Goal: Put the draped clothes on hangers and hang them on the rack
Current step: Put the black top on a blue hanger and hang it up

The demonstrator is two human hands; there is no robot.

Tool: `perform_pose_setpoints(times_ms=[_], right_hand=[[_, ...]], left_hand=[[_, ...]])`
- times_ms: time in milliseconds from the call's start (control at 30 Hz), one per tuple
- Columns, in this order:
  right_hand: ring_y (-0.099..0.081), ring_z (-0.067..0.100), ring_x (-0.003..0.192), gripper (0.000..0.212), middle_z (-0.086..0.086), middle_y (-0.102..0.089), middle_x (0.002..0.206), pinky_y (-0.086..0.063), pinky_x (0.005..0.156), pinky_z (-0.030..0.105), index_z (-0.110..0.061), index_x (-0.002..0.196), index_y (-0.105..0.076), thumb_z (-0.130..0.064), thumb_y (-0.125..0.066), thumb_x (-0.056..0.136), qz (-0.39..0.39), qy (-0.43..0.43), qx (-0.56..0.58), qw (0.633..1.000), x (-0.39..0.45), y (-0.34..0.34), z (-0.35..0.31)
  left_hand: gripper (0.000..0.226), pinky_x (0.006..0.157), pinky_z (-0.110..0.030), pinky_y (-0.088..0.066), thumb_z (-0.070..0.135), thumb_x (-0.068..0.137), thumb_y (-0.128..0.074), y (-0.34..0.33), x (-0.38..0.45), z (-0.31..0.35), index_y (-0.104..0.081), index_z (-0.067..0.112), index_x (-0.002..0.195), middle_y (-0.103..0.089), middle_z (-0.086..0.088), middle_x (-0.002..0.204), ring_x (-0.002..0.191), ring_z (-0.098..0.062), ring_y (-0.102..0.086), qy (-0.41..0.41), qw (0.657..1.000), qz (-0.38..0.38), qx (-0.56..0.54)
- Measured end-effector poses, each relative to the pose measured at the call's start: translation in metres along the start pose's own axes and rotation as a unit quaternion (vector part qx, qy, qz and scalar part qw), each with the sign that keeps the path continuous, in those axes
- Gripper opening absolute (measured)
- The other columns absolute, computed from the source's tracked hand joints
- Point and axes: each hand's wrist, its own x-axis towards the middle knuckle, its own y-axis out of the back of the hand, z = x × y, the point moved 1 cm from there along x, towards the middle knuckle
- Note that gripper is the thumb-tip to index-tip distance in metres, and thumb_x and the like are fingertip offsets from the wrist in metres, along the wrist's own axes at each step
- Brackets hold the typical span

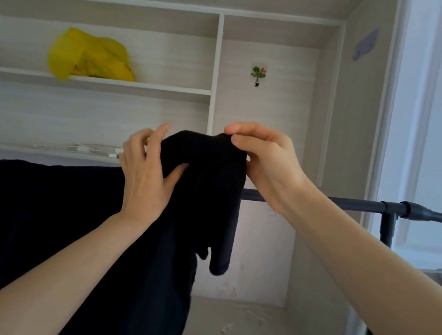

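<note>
Head view: pale shelving (141, 84); yellow bag (88, 57); dark rack rail (350, 204).

Both arms raised; left hand (147, 174) and right hand (266, 159) pinching.

black garment (206, 182) | bunched, lifted above rack bar (308, 200) | more dark cloth (39, 213) draped left

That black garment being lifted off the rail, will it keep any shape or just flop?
Probably flop: the black garment sags limply below the right hand pinching its top. It looks light, since fingertips alone hold it. It may snag or drag on the rail.
</note>
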Motion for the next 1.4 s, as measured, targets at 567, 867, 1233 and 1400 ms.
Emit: perform_pose_setpoints(times_ms=[567,867,1233,1400], right_hand=[[-0.058,0.021,0.076,0.022,0.01,-0.062,0.087,-0.048,0.087,0.034,-0.003,0.089,-0.056,-0.015,-0.041,0.099,0.027,-0.42,-0.094,0.902,0.027,-0.004,0.047],[-0.066,0.032,0.092,0.02,0.021,-0.066,0.102,-0.055,0.088,0.042,0.002,0.101,-0.063,-0.009,-0.049,0.093,0.15,-0.23,-0.157,0.949,0.029,-0.011,0.038],[-0.071,0.018,0.081,0.024,0.007,-0.075,0.089,-0.058,0.07,0.029,-0.013,0.101,-0.072,-0.014,-0.048,0.098,0.149,-0.103,-0.093,0.979,-0.033,0.052,0.017],[-0.071,0.015,0.081,0.024,0.004,-0.075,0.091,-0.058,0.066,0.024,-0.013,0.105,-0.071,-0.015,-0.048,0.098,0.154,-0.112,-0.083,0.978,-0.073,0.079,0.01]], left_hand=[[0.04,0.102,-0.038,-0.044,0.012,0.086,-0.043,0.011,-0.026,-0.011,-0.066,0.007,0.119,-0.066,-0.003,0.117,0.111,-0.018,-0.059,-0.137,0.974,-0.149,-0.105],[0.046,0.114,-0.013,-0.019,0.015,0.096,-0.038,0.026,-0.017,-0.031,-0.044,0.014,0.142,-0.039,0.006,0.147,0.138,-0.002,-0.032,-0.049,0.975,-0.18,-0.118],[0.045,0.109,-0.051,-0.03,0.026,0.098,-0.047,0.018,0.069,-0.071,-0.04,0.006,0.138,-0.05,-0.018,0.133,0.127,-0.035,-0.041,-0.014,0.997,-0.075,-0.001],[0.029,0.087,-0.044,-0.04,0.031,0.097,-0.045,-0.002,0.072,-0.048,-0.064,0.009,0.104,-0.066,-0.007,0.092,0.088,-0.03,-0.055,-0.069,0.989,-0.12,-0.056]])
